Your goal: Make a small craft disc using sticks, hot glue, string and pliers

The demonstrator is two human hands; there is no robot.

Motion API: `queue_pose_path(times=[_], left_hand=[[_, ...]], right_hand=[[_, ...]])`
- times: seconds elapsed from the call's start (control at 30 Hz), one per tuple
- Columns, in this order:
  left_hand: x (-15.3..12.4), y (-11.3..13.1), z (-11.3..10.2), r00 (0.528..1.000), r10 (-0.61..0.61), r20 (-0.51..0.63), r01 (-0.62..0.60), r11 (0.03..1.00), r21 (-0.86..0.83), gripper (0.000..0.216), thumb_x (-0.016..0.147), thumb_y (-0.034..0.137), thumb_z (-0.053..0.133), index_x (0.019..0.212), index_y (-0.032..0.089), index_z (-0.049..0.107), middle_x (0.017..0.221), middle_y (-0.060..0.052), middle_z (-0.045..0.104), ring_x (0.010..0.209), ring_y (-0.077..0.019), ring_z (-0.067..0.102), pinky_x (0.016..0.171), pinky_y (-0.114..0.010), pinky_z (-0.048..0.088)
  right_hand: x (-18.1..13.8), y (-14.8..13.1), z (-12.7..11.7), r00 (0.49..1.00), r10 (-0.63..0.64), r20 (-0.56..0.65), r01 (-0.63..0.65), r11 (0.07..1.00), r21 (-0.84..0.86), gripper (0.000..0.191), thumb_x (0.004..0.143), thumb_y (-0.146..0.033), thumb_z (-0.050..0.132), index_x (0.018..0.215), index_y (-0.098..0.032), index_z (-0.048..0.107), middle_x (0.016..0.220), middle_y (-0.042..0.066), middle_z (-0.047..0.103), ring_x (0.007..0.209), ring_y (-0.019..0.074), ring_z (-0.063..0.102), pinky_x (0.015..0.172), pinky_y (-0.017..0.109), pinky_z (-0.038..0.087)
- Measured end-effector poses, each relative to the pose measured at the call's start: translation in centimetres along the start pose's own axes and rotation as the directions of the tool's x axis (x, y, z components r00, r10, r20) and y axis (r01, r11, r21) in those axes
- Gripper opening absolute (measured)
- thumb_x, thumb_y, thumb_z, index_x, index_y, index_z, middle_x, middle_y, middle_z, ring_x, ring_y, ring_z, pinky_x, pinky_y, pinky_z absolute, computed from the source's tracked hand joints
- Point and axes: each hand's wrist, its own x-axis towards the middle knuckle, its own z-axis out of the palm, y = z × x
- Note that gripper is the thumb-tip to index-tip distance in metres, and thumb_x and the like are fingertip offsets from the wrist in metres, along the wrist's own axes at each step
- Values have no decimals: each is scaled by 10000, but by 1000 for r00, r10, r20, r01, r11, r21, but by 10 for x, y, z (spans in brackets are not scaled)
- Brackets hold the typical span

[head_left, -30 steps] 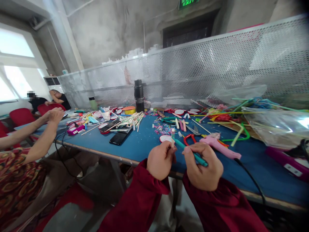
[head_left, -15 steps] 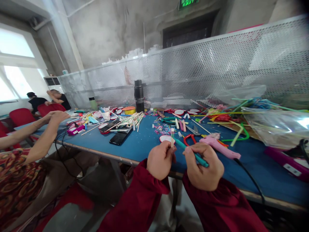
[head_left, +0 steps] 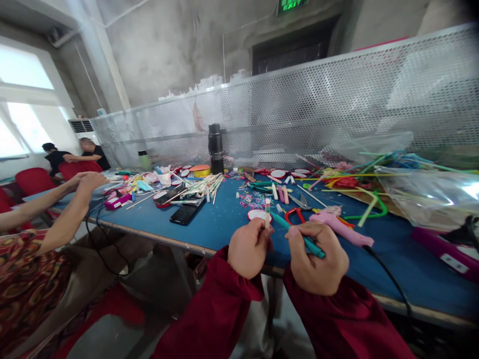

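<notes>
My left hand [head_left: 247,248] is closed in a fist around a short white stick [head_left: 267,212] that points upward. My right hand [head_left: 317,259] is closed around a teal marker [head_left: 299,235] whose tip reaches toward the stick. Both hands hover over the near edge of the blue table [head_left: 220,224]. A pink glue gun [head_left: 339,224] lies just beyond my right hand, its black cord [head_left: 389,276] trailing off the edge. Red-handled scissors [head_left: 295,213] and a round red-rimmed lid [head_left: 256,214] lie just past my hands.
A black phone [head_left: 186,212], loose sticks [head_left: 202,185], coloured rubber bands [head_left: 253,200] and a black flask [head_left: 215,148] sit further back. Clear plastic bags [head_left: 426,194] with straws lie at right. Another person's arms [head_left: 56,204] reach over the table at left. A perforated metal screen [head_left: 299,109] backs it.
My right hand has shifted very slightly right with the marker. The neighbour's hands moved a little over the table at left.
</notes>
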Motion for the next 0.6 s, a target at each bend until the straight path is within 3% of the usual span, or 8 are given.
queue_pose_path(times=[0.6], left_hand=[[1, 0, 0, 1000, 9, 0, -9, 1000, -9, 225, 1072, 324, 496, 872, 240, 557, 728, 26, 683, 725, -174, 592, 747, -301, 403]], right_hand=[[1, -2, 0, 1000, 3, 10, -3, 1000, 16, 101, 946, -204, 728, 877, -235, 660, 795, 41, 711, 750, 225, 668, 731, 402, 523]])
